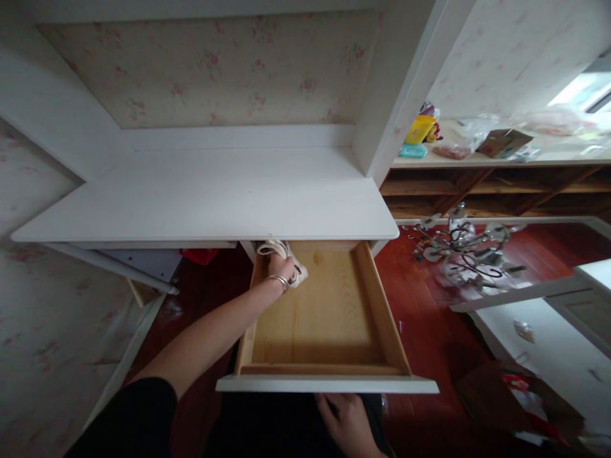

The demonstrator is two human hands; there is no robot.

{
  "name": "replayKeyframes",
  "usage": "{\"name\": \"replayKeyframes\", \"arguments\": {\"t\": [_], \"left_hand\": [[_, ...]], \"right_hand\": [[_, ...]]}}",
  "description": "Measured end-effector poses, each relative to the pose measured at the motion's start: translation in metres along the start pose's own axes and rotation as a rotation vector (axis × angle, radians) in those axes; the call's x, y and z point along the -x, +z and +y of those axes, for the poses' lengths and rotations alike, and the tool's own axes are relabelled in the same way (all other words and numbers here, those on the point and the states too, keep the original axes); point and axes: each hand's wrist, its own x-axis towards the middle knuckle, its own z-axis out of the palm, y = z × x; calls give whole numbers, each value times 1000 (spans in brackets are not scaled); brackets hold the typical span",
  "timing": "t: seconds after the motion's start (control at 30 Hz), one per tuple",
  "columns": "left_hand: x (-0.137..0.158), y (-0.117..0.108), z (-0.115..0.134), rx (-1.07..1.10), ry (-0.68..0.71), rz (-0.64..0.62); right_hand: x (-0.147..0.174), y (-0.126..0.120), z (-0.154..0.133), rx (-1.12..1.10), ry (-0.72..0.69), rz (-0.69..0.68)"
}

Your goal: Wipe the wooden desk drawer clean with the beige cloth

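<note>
A pale cloth is bunched in my left hand, whose fingers are wrapped round it. This hand is inside the pulled-out wooden drawer, at its back left corner just under the desk edge, and a bracelet circles the wrist. My right hand lies on dark clothing below the white drawer front. Its fingers are stretched out, with the tips partly hidden by that front, and nothing shows in them.
Above the drawer is a white desktop with upright side panels. To the right, a chandelier lies on the red floor before a low shelf bearing bags and a box. A cardboard box stands lower right.
</note>
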Motion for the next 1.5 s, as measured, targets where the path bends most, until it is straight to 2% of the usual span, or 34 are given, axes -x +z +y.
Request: {"name": "replayKeyframes", "arguments": {"t": [0.13, 0.27, 0.4, 0.47, 0.53, 0.67, 0.93, 1.0, 1.17, 1.3, 1.4, 1.5], "left_hand": [[7, 55, 22, -48, -1, -51], [24, 95, 41, -110, 67, -127], [48, 122, 61, -212, 307, -309], [61, 130, 68, -263, 428, -399], [71, 131, 70, -294, 486, -435], [88, 113, 56, -403, 590, -518], [135, 55, 15, -717, 963, -1028], [141, 43, 11, -784, 1019, -1098], [129, 5, 0, -928, 1088, -1101], [103, -41, -13, -1066, 1154, -1117], [84, -73, -24, -1188, 1153, -1104], [68, -90, -39, -1240, 1153, -1064]], "right_hand": [[0, 2, 0, 26, -12, 29], [-1, 1, -1, 13, -27, 43], [-2, -2, -2, 16, -23, 51], [-2, -3, -3, 19, -13, 37], [-2, -4, -3, 19, -2, 23], [0, -3, -1, 15, 3, 10], [-3, -4, 4, 48, -55, -18], [-4, -7, 1, 79, -56, -4], [-6, -9, -5, 71, -62, -9], [-5, -6, -3, 28, -26, -41], [-3, -5, -1, 5, 2, -56], [-2, -5, -2, -10, -6, -54]]}}
